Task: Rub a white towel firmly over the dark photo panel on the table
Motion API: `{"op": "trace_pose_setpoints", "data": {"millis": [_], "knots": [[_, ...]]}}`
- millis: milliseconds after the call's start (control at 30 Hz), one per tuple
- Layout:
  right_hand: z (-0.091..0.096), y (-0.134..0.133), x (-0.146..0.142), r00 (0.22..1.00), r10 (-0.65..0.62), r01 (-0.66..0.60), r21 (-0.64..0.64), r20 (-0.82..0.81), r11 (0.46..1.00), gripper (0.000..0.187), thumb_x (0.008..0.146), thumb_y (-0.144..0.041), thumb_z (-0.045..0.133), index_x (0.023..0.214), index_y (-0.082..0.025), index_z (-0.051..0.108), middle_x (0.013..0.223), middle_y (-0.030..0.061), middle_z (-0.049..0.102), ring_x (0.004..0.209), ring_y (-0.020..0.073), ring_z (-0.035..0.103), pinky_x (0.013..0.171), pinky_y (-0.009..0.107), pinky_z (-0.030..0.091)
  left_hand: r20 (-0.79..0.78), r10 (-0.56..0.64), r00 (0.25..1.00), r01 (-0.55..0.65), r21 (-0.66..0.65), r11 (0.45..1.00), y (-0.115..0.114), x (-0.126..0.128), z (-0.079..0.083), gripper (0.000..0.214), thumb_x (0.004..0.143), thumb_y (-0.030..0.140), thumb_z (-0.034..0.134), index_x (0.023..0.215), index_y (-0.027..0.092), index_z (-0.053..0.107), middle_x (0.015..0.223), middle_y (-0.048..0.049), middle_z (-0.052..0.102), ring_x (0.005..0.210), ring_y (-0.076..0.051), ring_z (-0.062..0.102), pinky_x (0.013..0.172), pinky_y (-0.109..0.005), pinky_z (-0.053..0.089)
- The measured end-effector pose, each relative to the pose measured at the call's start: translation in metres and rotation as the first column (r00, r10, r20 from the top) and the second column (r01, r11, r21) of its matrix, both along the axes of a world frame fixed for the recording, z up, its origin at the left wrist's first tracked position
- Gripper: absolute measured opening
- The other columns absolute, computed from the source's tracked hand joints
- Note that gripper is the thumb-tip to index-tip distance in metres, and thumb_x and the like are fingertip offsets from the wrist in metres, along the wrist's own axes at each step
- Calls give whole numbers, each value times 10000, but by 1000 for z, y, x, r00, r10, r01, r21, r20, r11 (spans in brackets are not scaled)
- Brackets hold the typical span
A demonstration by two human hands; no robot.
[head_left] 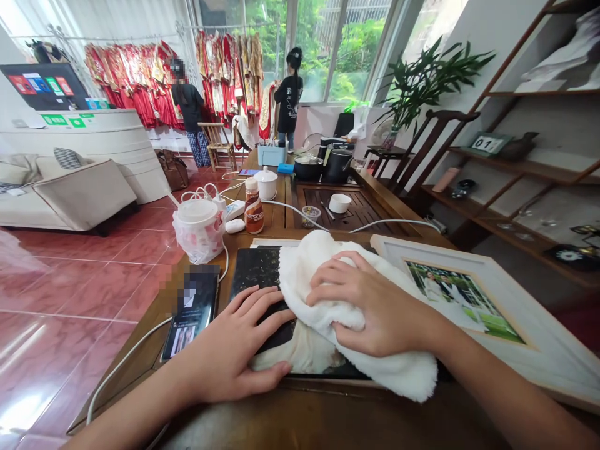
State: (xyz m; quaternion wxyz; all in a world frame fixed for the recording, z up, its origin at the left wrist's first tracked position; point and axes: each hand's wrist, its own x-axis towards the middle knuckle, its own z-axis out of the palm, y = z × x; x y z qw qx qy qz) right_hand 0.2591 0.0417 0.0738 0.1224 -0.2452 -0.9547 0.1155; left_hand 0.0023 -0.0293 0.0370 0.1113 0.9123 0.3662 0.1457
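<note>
The dark picture frame (255, 275) lies flat on the wooden counter (328, 412), its near edge just short of the counter's near edge, with a pale picture showing at its lower part. The left hand (229, 350) rests on the frame's glossy black surface, fingers spread. The right hand (375, 306) presses down on a white terry towel (356, 312) bunched across the frame's right half, fingers spread flat, pinching nothing. Right of the dark frame, a white picture frame (515, 294) lies close against the towel. Left of it sits a phone (192, 306) beside a white cable (126, 356). Past its far edge, a narrow strip of counter separates it from a plastic bag (199, 231) and a Nescafé bottle (254, 209).
</note>
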Motion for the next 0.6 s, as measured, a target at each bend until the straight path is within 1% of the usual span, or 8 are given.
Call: {"op": "trace_pose_setpoints", "data": {"millis": [67, 167, 233, 300, 467, 533, 600], "knots": [[0, 5, 4, 1000, -29, 29, 6, 3, 1000, 335, 693, -203, 610, 1012, -294, 658, 1048, 8, 667, 1021, 238, 575, 1013, 480, 247, -11, 4, 1000, -4, -4, 1000, 0, 0, 0, 605, 878, 364, 600, 1438, 249, 401, 1485, -86, 417, 1403, -291, 343, 1172, -505, 240], [-1, 19, 12, 995, -105, 105, 61, -3, 993, 306, 697, -205, 606, 989, -281, 654, 1040, 13, 667, 1020, 245, 580, 991, 484, 270, -15, 9, 1000, -9, -9, 1000, 0, -1, 0, 580, 881, 370, 591, 1422, 250, 420, 1478, -80, 428, 1394, -295, 357, 1169, -508, 246], [-3, 22, 14, 992, -127, 127, 93, -10, 988, 307, 694, -201, 601, 987, -275, 652, 1040, 21, 667, 1013, 253, 583, 980, 494, 277, -6, 10, 1000, -10, -5, 1000, 0, -1, 0, 577, 880, 374, 591, 1420, 256, 423, 1470, -78, 440, 1387, -298, 369, 1164, -511, 256], [-3, 18, 10, 993, -116, 117, 95, -14, 989, 317, 689, -191, 599, 990, -276, 654, 1040, 28, 670, 1005, 258, 580, 980, 503, 272, -2, 8, 1000, -8, -4, 1000, 0, -1, 0, 585, 878, 375, 596, 1423, 258, 420, 1469, -81, 440, 1388, -300, 368, 1163, -512, 257], [-2, -4, -2, 1000, -3, 3, 19, -3, 1000, 328, 689, -193, 607, 999, -286, 658, 1038, 25, 667, 997, 245, 573, 1012, 505, 235, 4, -1, 1000, 1, 14, 1000, 1, -1, -2, 619, 876, 374, 606, 1446, 260, 393, 1471, -91, 430, 1389, -298, 365, 1163, -513, 256], [0, -4, -2, 1000, -14, 14, 6, 4, 1000, 331, 694, -186, 601, 1006, -282, 659, 1048, 25, 666, 1010, 242, 571, 1013, 497, 239, -1, 2, 1000, -2, 10, 1000, 1, 0, -2, 615, 880, 371, 603, 1446, 256, 392, 1474, -90, 426, 1392, -294, 361, 1167, -509, 250], [0, 2, 1, 998, -63, 63, 22, 6, 998, 312, 704, -187, 598, 998, -273, 660, 1050, 32, 669, 1017, 249, 570, 1001, 499, 252, -16, 6, 1000, -6, -2, 1000, 1, -1, -2, 602, 884, 376, 598, 1438, 246, 401, 1481, -86, 419, 1400, -290, 348, 1175, -501, 235]]}}
